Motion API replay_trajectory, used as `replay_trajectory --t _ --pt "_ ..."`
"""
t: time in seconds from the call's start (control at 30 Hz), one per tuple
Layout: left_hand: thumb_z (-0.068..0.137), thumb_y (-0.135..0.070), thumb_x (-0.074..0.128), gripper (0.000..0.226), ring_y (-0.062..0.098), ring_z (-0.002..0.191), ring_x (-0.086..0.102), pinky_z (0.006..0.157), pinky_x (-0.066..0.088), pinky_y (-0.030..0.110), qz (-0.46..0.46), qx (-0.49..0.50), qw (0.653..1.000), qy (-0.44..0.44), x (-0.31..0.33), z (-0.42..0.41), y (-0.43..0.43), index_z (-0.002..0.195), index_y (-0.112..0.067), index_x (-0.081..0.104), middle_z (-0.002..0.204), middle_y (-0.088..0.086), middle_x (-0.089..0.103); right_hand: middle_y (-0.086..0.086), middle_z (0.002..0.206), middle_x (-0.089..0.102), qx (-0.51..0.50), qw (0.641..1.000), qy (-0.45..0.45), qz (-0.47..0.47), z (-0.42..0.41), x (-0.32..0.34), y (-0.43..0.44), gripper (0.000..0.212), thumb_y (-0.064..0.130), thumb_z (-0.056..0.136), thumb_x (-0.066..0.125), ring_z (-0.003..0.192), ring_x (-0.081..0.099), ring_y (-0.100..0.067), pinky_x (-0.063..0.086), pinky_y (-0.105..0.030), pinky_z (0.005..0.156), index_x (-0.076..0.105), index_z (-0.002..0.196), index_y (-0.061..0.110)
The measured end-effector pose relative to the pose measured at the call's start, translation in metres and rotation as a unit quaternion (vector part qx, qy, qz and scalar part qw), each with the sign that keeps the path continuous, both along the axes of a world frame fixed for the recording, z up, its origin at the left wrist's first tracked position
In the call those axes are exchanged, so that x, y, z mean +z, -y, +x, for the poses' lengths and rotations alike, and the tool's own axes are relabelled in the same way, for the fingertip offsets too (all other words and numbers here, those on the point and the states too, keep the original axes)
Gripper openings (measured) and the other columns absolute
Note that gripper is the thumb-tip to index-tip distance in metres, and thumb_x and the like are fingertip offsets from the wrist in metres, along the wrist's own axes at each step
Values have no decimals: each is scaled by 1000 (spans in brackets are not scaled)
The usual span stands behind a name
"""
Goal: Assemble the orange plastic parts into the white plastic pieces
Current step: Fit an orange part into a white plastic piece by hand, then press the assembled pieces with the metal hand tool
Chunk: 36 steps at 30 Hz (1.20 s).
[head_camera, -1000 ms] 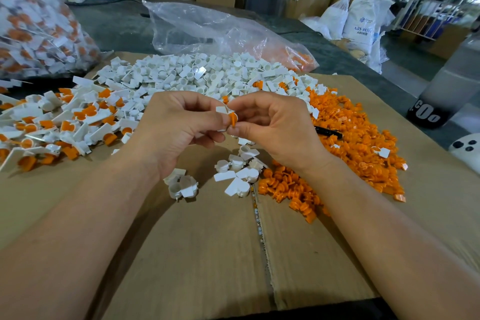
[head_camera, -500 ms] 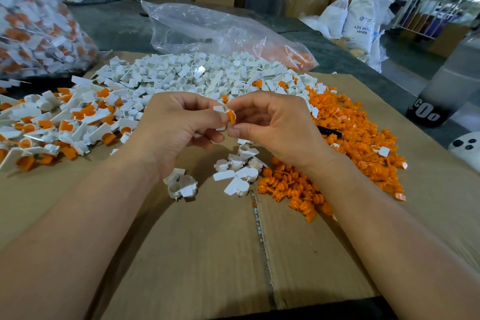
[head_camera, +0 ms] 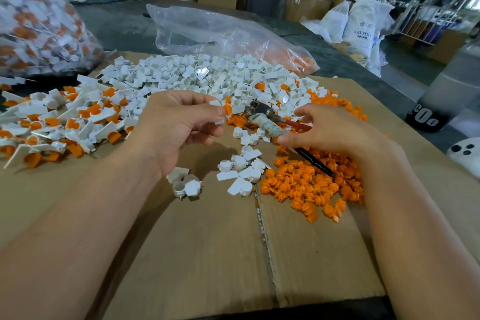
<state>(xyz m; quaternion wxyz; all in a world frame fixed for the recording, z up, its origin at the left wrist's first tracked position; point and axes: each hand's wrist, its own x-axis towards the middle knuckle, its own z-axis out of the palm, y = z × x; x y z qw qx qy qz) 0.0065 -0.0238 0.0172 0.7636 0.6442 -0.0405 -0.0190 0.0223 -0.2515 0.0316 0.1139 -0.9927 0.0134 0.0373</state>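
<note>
So, left hand (head_camera: pixel 181 125) raised over flat brown cardboard sheet (head_camera: pixel 207 241), thumb and fingertips pinching small white plastic piece (head_camera: pixel 217 103) with round orange plastic part (head_camera: pixel 228 109) stuck at its end. Right hand (head_camera: pixel 327 130) just beside, fingers curled round metal plier-like tool with red handle (head_camera: pixel 262 117). Tool head points at pinched piece, not touching. Heap of loose orange parts (head_camera: pixel 306 184) under right hand. Heap of white pieces (head_camera: pixel 207 78) further back. Pile of joined orange-and-white ones (head_camera: pixel 65 117) far left. Crumpled clear plastic bag (head_camera: pixel 207 31) behind heaps.
</note>
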Motion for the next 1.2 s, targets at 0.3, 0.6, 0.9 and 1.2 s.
replay_trajectory --t 0.3,0.6,0.9,1.2 --pt "50 -15 71 26 9 45 60 39 44 15 9 -1 1000 -3 0 1 1 75 -7 64 54 0 65 -3 113 54 -1 998 32 -48 3 -6 -13 69 57 62 72 96 45 -18 40 -34 76 56 116 18" --pt "70 -4 69 9 9 46 61 38 43 15 16 7 1000 -8 -4 5 -1 75 -7 63 57 0 66 -1 89 58 20 974 220 50 -5 6 -15 34 22 70 66 84 51 -19 42 -32 69 63 102 10" --pt "86 0 58 18 6 51 63 41 43 14 -28 56 997 52 -6 5 5 74 -14 57 56 -7 66 16 68 37 90 943 306 92 -10 7 -23 16 12 87 54 60 35 -4 27 -6 53 43 78 20" --pt "87 -4 59 16 5 56 64 43 43 15 -66 88 988 107 -5 5 6 77 -16 58 61 -9 67 3 93 40 145 960 232 58 -12 -2 -42 23 31 90 51 80 37 -10 21 -23 60 51 106 15"
